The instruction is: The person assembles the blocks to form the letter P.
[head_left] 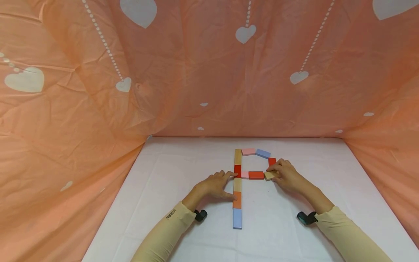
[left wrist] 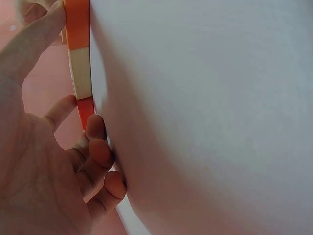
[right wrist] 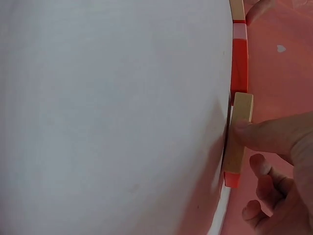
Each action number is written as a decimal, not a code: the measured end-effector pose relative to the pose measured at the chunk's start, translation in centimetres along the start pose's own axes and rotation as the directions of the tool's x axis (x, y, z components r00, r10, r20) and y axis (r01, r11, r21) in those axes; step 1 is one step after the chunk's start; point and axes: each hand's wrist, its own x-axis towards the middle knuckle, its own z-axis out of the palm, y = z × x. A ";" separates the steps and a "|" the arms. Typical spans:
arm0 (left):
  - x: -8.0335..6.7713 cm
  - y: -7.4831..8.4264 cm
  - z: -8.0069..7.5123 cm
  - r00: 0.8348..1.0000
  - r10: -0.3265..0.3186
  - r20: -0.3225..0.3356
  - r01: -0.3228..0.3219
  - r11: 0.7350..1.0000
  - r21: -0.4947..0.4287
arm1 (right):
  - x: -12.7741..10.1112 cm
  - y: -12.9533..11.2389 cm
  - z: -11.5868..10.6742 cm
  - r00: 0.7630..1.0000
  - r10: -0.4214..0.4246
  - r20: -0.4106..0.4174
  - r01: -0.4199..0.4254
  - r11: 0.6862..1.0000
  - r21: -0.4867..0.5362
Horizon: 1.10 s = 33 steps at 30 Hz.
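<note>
Coloured blocks lie flat on the white table (head_left: 170,189) in a P shape. Its stem (head_left: 237,189) runs wood, red, wood, orange, blue. My left hand (head_left: 230,185) braces the stem's left side, thumb (left wrist: 34,44) on the orange block (left wrist: 77,22) and index finger (left wrist: 61,110) on the red block (left wrist: 86,110); the other fingers are curled. My right hand (head_left: 273,171) pinches a wooden block (head_left: 269,176) at the loop's lower right, beside the red-orange block (head_left: 256,175). The thumb (right wrist: 274,137) lies on this wooden block (right wrist: 238,110). Pink (head_left: 248,151), blue (head_left: 263,153) and red (head_left: 272,161) blocks form the loop's top.
Peach cloth with white hearts (head_left: 245,33) hangs behind and on both sides of the table, with folds reaching its left edge (head_left: 131,171) and right edge (head_left: 366,171). Black wrist cameras (head_left: 200,214) (head_left: 306,217) sit under both sleeves.
</note>
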 end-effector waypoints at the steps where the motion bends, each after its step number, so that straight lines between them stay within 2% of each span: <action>1: 0.0 0.0 0.0 1.000 0.000 0.000 0.000 1.000 0.000 | 0.0 0.0 0.0 1.000 0.000 0.004 0.000 1.000 0.002; 10: 0.0 -0.1 0.1 1.000 -0.002 0.002 0.002 1.000 0.011 | 0.1 0.1 0.1 0.999 0.018 0.041 -0.019 1.000 0.017; 33: -0.2 0.1 0.0 1.000 0.007 -0.002 -0.007 1.000 0.013 | 0.2 0.1 0.3 0.999 -0.002 0.044 0.000 0.999 0.050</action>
